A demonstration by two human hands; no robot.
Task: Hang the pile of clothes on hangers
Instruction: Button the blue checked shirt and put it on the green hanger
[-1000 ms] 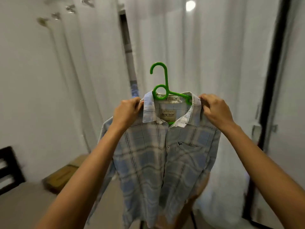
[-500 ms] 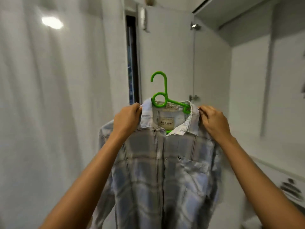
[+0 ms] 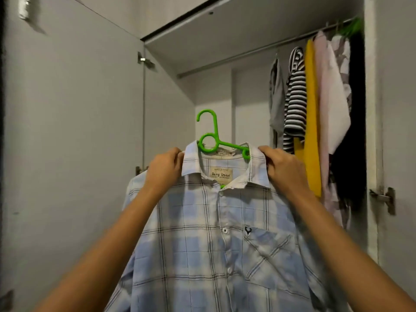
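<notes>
White wardrobe (image 3: 213,91) panels fill the view, with the left door (image 3: 74,131) swung open and a metal hinge (image 3: 144,60) at its upper edge. Under the top shelf a thin metal rail (image 3: 236,56) runs across the inside. Toward the rail's right end hang a grey garment (image 3: 276,97), a black-and-white striped top (image 3: 296,97), a yellow garment (image 3: 311,109), a pale pink one (image 3: 324,109) and a black one (image 3: 356,109), packed close together.

In front of the open wardrobe, a light blue and white checked button-up shirt (image 3: 202,244) is held up on a bright green plastic hanger (image 3: 216,128). The hanger's hook stands above the collar, below the rail and not touching it, in front of the bare left part of the interior. A cream label (image 3: 221,174) shows inside the neck, and a chest pocket sits on the shirt's front.

The left hand (image 3: 165,167) grips the shirt at the collar's left edge, fingers curled round the cloth. The right hand (image 3: 284,167) pinches the collar's right edge in the same way, fingers bent tight on the fabric. Both bare forearms reach up from the lower corners.
</notes>
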